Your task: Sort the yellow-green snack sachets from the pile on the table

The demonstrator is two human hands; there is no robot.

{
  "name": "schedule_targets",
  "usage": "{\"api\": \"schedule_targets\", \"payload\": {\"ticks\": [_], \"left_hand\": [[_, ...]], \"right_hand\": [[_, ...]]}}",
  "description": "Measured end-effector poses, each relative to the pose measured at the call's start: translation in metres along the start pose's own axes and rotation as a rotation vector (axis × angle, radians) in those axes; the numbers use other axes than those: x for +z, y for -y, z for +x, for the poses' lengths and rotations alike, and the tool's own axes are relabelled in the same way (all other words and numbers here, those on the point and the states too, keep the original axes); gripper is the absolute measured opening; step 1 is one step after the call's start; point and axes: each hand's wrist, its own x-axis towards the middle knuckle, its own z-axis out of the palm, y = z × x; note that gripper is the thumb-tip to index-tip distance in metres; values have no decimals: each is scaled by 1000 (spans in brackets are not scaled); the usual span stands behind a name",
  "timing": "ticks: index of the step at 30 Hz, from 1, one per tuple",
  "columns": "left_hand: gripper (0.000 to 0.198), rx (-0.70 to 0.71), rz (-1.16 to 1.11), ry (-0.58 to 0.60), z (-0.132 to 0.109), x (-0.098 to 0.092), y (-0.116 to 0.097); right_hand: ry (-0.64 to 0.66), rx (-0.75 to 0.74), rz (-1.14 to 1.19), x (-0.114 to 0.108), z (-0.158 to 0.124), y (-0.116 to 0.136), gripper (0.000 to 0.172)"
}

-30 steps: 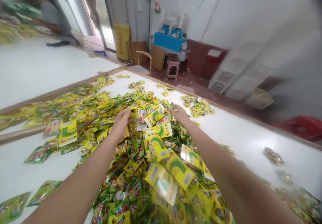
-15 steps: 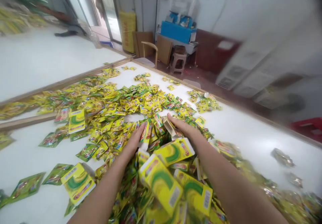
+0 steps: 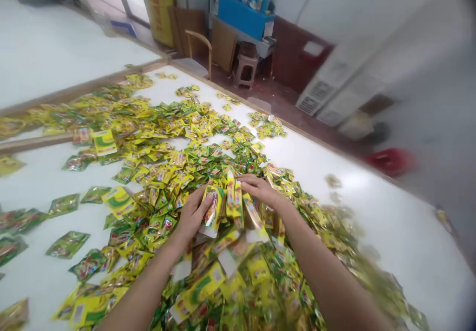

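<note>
You are closing your left grip [image 3: 192, 216] around a glossy yellow-and-green foil sachet [image 3: 213, 208], the fingers curled across its face; that curl looks like what keeps the slick film standing on edge instead of sliding away. Just beside it, a narrow cluster of upright sachets [image 3: 232, 199] is rising between your hands, and your right grip [image 3: 260, 192] is arching over it, fingers spread a little and resting against its top; you cannot tell from this view whether they are pinching anything. Beneath your wrists, a loose heap of sachets [image 3: 178, 172] is sprawling across the bench [image 3: 372, 197], the crinkled foil catching the light, its thin pillow shapes lying at every angle; it is thickest near you and thins out toward the far edge. Larger flat yellow packets [image 3: 104, 142] with green arcs are lying among the small ones, stiffer and smoother. A wooden rail [image 3: 111, 75] is bordering the white bench top, with a second white bench [image 3: 48, 38] lying past it. Beyond the far edge, a blue box [image 3: 241, 16] is sitting on a low table, a curved wooden chair [image 3: 197, 43] and a small plastic stool [image 3: 245, 70] are standing on the floor, and a yellow sack [image 3: 158, 3] is leaning by the wall; all of them are apart from your work.
</note>
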Motion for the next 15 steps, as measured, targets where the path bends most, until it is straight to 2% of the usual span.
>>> {"api": "schedule_targets", "payload": {"ticks": [4,6,9,12,13,15], "left_hand": [[57,121,222,-15,-30,23,-24],[58,207,400,19,-50,41,-31],[67,331,630,118,-85,71,-35],[80,359,686,151,-119,100,-30],[77,362,681,153,-127,107,-27],[55,370,640,115,-133,112,-16]], "right_hand": [[-118,-7,-56,13,-60,-17,44],[-151,-8,-73,22,-91,-30,39],[-183,-45,-135,34,-136,-53,41],[-173,-35,-265,42,-176,-76,42],[-149,-28,-323,43,-186,-82,44],[-117,15,-441,43,-198,-88,52]]}}
